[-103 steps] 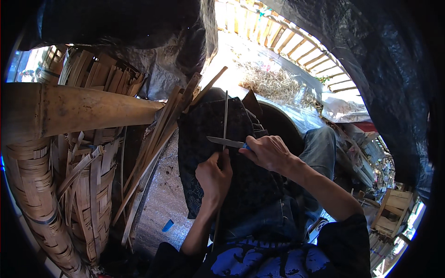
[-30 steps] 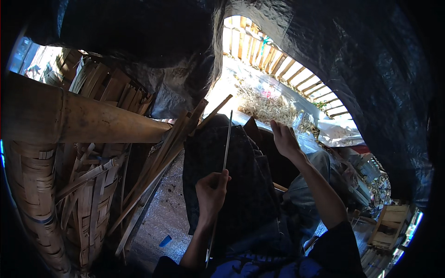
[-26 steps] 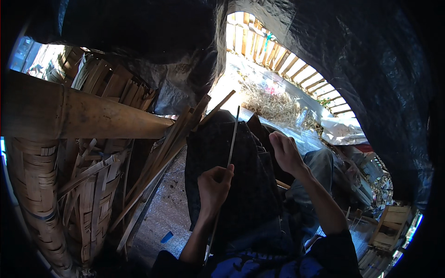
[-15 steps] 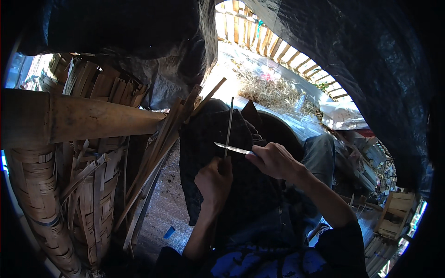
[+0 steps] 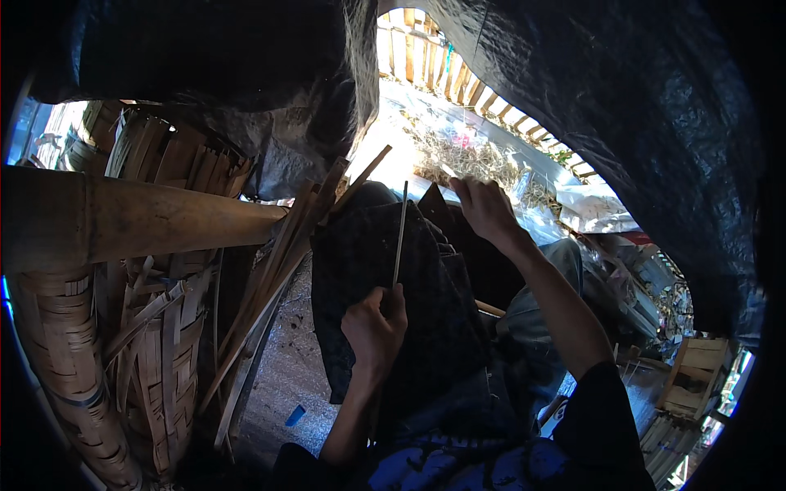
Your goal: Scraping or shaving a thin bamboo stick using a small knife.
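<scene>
My left hand (image 5: 375, 323) is closed round the lower end of a thin bamboo strip (image 5: 401, 233), which points up and away from me over my lap. Beyond the strip's upper end and to its right, my right hand (image 5: 485, 206) is closed on a knife (image 5: 448, 171). Only a short, bright bit of the knife shows past the fingers. Knife and strip are apart. A dark cloth (image 5: 360, 270) covers my legs under both hands.
A thick bamboo pole (image 5: 180, 213) juts in from the left, with split bamboo slats (image 5: 274, 286) leaning at its end. Woven bamboo baskets (image 5: 65, 344) stand below it. Dark plastic sheeting (image 5: 606, 106) hangs overhead. Ahead lies a heap of shavings (image 5: 442, 151); a wooden crate (image 5: 694, 376) stands right.
My right hand has lifted the knife off the strip and swung it forward, away from me. My left hand still grips the strip in nearly the same place.
</scene>
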Motion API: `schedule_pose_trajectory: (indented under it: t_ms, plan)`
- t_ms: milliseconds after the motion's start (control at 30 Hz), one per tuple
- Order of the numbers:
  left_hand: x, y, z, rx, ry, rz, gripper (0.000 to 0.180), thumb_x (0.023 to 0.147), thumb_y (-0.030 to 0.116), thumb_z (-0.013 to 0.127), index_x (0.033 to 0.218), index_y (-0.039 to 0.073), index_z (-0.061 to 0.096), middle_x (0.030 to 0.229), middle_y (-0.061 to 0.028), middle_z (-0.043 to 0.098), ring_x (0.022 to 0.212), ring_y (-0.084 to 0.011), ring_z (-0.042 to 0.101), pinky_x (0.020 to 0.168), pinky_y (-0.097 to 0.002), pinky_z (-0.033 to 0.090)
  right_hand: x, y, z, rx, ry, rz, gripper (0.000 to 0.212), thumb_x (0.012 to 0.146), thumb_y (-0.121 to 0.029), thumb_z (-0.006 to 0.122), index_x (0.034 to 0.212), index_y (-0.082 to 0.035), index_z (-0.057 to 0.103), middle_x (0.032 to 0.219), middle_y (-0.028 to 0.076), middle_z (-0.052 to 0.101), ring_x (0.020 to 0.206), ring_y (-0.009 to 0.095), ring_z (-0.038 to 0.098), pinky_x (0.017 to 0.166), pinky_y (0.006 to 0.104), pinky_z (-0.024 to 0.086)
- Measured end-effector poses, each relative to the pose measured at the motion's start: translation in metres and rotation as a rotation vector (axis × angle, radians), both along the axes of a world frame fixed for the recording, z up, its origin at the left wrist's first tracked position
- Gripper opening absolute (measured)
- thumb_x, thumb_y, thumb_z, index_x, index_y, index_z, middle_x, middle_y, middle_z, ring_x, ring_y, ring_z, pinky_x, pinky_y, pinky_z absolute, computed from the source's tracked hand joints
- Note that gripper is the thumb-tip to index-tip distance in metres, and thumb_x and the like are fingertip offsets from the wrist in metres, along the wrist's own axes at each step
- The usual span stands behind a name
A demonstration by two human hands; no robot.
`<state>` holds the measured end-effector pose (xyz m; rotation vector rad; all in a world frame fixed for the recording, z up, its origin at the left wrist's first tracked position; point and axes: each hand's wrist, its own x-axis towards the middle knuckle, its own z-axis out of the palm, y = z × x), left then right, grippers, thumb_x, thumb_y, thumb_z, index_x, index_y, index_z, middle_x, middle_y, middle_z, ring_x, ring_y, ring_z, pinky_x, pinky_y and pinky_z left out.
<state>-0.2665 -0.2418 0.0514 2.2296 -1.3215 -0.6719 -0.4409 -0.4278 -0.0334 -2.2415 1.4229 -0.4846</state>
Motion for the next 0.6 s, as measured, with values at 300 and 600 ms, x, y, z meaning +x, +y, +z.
schedule_pose_trajectory:
  t_ms: [300,600]
  plan:
    - [0.019,-0.003,-0.001,0.107,0.305,0.113,0.04,0.096,0.03,0.049,0.073,0.003,0.066,0.049,-0.009,0.052,0.045,-0.0188,0.054,0.047,-0.0345,0.036,0.015,0.074,0.067,0.351,-0.318,0.208,0.035,0.098,-0.026,0.048,0.074,0.001,0.051,0.055,0.021,0.047,0.052,0.039,0.054,0.047,0.0426,0.038]
    - [0.032,0.0,-0.009,0.112,0.449,0.127,0.04,0.096,0.027,0.047,0.073,0.0,0.066,0.051,-0.011,0.054,0.047,-0.0199,0.054,0.05,-0.0353,0.037,0.021,0.091,0.055,0.377,-0.183,0.437,0.036,0.095,-0.029,0.053,0.073,-0.002,0.049,0.054,0.017,0.051,0.05,0.037,0.054,0.046,0.0431,0.041]
